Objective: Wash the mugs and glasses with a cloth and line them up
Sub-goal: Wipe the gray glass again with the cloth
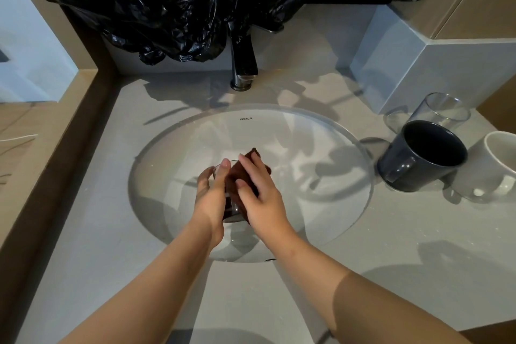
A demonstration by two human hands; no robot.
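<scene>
Clear glass (231, 211) partly wrapped in brown cloth (234, 173)

The left forearm (156, 282) and right forearm (321, 268) are bare along all that shows, slim and smooth. The left hand (209, 198) and right hand (264, 201) are bare as well. The fingers (251, 169) are slender, their nails (224, 162) short and rounded. Shadow darkens the right forearm's outer side.
</scene>
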